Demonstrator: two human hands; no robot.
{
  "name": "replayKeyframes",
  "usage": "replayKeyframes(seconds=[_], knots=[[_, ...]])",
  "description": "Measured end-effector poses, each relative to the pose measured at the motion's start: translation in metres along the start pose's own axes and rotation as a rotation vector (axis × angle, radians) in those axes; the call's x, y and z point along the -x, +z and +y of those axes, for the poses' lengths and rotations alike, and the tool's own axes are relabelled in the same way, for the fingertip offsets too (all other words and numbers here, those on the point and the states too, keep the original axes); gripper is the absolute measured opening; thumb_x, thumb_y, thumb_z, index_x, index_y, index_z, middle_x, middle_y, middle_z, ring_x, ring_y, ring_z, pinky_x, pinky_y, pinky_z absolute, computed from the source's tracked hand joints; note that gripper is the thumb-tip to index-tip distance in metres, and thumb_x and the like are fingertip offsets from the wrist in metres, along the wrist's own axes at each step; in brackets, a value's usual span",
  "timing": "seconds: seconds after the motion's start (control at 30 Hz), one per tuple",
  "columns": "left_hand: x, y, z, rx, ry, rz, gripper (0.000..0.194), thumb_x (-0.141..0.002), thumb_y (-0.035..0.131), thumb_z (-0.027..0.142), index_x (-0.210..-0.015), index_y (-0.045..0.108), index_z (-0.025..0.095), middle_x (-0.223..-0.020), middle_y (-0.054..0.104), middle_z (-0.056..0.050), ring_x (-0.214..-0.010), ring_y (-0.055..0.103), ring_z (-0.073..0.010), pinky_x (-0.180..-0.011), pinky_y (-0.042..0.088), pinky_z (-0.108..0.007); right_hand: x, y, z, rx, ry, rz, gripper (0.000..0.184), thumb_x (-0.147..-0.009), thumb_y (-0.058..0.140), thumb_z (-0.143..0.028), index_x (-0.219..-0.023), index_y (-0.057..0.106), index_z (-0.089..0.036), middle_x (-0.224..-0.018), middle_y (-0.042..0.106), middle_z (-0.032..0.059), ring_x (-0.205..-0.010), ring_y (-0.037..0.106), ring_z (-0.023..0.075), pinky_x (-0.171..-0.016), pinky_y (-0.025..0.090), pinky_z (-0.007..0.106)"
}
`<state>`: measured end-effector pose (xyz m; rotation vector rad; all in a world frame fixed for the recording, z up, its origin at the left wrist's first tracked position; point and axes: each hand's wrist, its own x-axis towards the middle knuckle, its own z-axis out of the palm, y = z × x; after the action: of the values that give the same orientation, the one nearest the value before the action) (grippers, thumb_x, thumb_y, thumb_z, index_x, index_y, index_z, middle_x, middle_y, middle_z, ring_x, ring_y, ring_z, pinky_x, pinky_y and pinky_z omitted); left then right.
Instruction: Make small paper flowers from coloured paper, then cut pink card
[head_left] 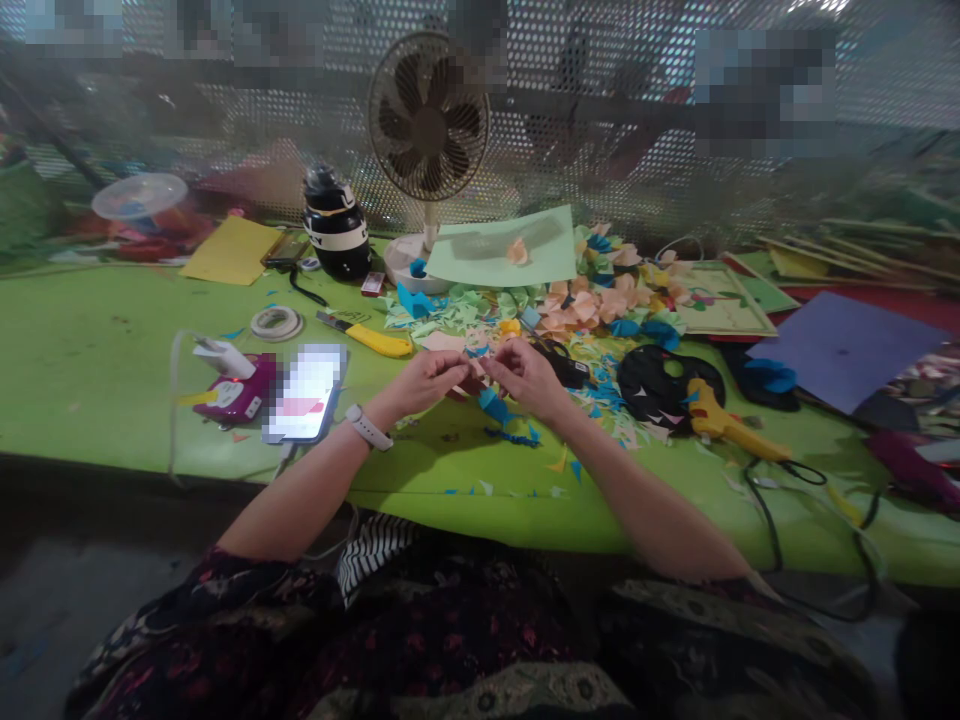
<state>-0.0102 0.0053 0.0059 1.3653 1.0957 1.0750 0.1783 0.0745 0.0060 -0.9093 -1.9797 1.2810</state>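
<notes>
My left hand (435,382) and my right hand (525,380) meet over the front middle of the table. Their fingertips pinch close together around a small pinkish piece of paper (475,366), partly hidden by the fingers. Just below them hangs or lies a blue paper piece (495,406); I cannot tell whether a finger touches it. A twisted blue strip (513,437) rests on the green table nearer to me. Behind the hands spreads a heap of paper petals (592,300) in peach, green and blue, with small cut scraps around it.
To the left are a yellow cutter knife (379,340), a tape roll (277,322), a lit phone (307,392) and a purple power socket (244,390). A fan (429,120) and black bottle (336,235) stand behind. On the right, a yellow glue gun (735,425) lies with trailing cables.
</notes>
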Motion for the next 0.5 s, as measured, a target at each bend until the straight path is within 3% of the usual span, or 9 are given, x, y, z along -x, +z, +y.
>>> replayKeyframes(seconds=[0.13, 0.5], knots=[[0.0000, 0.0001, 0.0003, 0.070, -0.055, -0.029, 0.018, -0.090, 0.061, 0.027, -0.082, 0.065, 0.013, -0.083, 0.075, -0.008, -0.077, 0.072, -0.0150, -0.072, 0.061, -0.029, 0.0018, 0.0008, -0.0014, 0.026, -0.012, -0.129, 0.054, -0.081, 0.057, -0.076, -0.076, 0.050, -0.023, -0.059, 0.052, -0.0041, -0.047, 0.049, 0.0108, -0.048, 0.041, 0.027], [0.0010, -0.0025, -0.0019, 0.103, -0.087, -0.092, 0.033, -0.085, 0.074, 0.045, -0.087, 0.064, 0.014, -0.085, 0.075, -0.007, -0.080, 0.073, -0.0157, -0.071, 0.062, -0.028, 0.0045, 0.0043, -0.0014, 0.047, -0.116, -0.055, 0.046, -0.088, 0.056, -0.066, -0.075, 0.048, -0.023, -0.062, 0.047, -0.0046, -0.054, 0.045, 0.0107, -0.053, 0.038, 0.026]])
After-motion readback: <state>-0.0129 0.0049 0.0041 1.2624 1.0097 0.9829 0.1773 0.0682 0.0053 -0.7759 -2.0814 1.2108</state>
